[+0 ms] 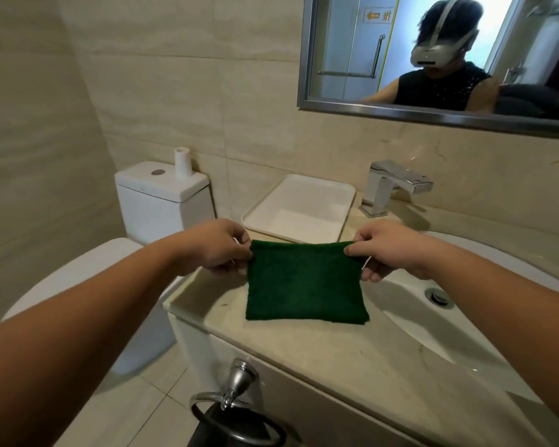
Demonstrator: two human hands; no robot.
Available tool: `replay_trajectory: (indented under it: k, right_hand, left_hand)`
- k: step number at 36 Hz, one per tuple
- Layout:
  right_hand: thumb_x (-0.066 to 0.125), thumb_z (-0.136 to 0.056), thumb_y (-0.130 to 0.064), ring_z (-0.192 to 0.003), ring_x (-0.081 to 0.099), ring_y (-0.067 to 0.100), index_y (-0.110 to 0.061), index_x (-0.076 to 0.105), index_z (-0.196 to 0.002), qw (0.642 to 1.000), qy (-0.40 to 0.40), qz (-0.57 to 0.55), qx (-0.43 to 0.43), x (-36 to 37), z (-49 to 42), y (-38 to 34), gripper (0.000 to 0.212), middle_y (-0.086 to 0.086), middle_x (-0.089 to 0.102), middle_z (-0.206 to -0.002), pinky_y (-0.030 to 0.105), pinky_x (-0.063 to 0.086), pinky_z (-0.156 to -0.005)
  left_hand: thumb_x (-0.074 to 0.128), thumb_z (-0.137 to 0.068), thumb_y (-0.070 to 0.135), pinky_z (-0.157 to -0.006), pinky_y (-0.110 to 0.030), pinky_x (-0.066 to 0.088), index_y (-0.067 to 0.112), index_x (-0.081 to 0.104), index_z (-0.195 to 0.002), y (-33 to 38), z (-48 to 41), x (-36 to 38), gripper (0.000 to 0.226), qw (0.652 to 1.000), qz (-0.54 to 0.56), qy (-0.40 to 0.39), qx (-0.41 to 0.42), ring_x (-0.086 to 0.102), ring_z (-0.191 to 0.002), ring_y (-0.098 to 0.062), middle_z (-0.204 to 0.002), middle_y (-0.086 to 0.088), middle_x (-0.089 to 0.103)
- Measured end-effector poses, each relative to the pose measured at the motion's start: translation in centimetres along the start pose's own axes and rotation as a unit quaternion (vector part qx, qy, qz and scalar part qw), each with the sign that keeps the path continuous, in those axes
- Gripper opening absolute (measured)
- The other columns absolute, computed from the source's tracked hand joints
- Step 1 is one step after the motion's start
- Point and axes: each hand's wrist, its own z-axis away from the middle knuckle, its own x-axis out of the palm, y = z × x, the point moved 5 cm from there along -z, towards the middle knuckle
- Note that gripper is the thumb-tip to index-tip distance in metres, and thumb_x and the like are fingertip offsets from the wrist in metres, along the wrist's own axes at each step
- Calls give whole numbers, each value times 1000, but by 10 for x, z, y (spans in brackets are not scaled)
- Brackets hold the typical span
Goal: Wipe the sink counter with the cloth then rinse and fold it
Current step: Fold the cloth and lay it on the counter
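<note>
A dark green cloth (304,282) hangs as a rectangle above the beige sink counter (271,337), its lower edge at or just above the counter top. My left hand (217,250) pinches its upper left corner. My right hand (381,253) pinches its upper right corner. The cloth looks doubled over. The white sink basin (439,330) lies to the right, with its drain (438,296) under my right forearm. A chrome faucet (391,185) stands at the back of the counter.
A white tray (299,206) sits on the counter behind the cloth. A toilet (78,275) with its tank (162,195) and a paper roll (183,162) is at the left. A chrome towel ring (233,391) hangs on the cabinet front. A mirror (433,59) hangs above.
</note>
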Motion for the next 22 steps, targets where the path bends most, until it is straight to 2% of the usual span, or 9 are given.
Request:
replay_trajectory:
  k: [2, 4, 6, 8, 10, 12, 14, 18, 22]
  right_hand:
    - [69, -99, -29, -77, 73, 27, -6, 64, -108, 998, 40, 48, -1, 2, -9, 2, 25, 13, 75, -93, 47, 63, -79]
    - [72, -94, -38, -87, 70, 25, -18, 64, -105, 978, 101, 177, -43, 2, -10, -4, 24, 4, 71, -96, 46, 61, -83]
    - [73, -92, -41, -90, 65, 19, -25, 63, -102, 952, 124, 258, -111, 4, 3, -18, 22, -3, 66, -95, 41, 58, -82]
    - [73, -91, -46, -89, 63, 11, -30, 64, -104, 943, 58, 282, -164, 13, 23, -28, 23, -9, 65, -96, 32, 56, -79]
    - [72, -88, -58, -92, 61, 5, -36, 64, -111, 926, -38, 330, -181, 29, 43, -29, 34, -15, 63, -103, 29, 56, -82]
    - [68, -84, -69, -98, 57, 5, -40, 59, -122, 877, -76, 432, -197, 43, 57, -23, 49, -18, 57, -112, 31, 55, -86]
    - [63, -88, -68, -104, 53, 7, -40, 57, -128, 838, -71, 494, -222, 52, 63, -17, 50, -16, 53, -118, 31, 53, -89]
    - [59, -100, -38, -96, 58, 9, -30, 69, -119, 851, -50, 465, -240, 48, 66, -16, 23, -12, 60, -109, 36, 53, -89]
    - [62, -98, -27, -84, 64, 13, -29, 72, -109, 917, -48, 348, -190, 33, 62, -19, 15, -7, 69, -96, 40, 57, -82]
  left_hand:
    - [70, -99, 27, -67, -29, 56, 15, 69, -104, 2, -4, 5, 12, 995, -94, 38, 10, 68, -77, -16, -93, -6, 74]
    - [71, -97, 39, -69, -24, 52, 23, 66, -107, 12, 1, 9, 20, 975, -199, 74, 62, 65, -84, -10, -98, 3, 68]
    - [73, -94, 46, -68, -21, 48, 30, 62, -107, 26, 15, 14, 23, 963, -221, 66, 139, 61, -84, -5, -98, 9, 64]
    - [77, -90, 46, -72, -24, 50, 34, 63, -105, 36, 32, 23, 23, 958, -210, 0, 198, 60, -88, -5, -102, 12, 62]
    - [79, -87, 49, -80, -28, 54, 37, 64, -105, 35, 44, 33, 26, 942, -256, -61, 209, 57, -92, -3, -107, 14, 60]
    - [76, -81, 57, -82, -32, 55, 40, 64, -104, 28, 48, 42, 32, 914, -338, -84, 208, 56, -92, -3, -106, 17, 57]
    - [71, -76, 59, -81, -37, 57, 40, 65, -102, 22, 50, 46, 33, 898, -378, -80, 211, 57, -91, -4, -106, 18, 55]
    - [71, -87, 38, -78, -36, 56, 33, 66, -98, 25, 54, 44, 14, 887, -391, -63, 235, 59, -86, -7, -99, 13, 61]
    - [68, -92, 27, -75, -36, 57, 32, 62, -96, 32, 55, 33, 10, 935, -284, -74, 201, 64, -82, -15, -91, 5, 67]
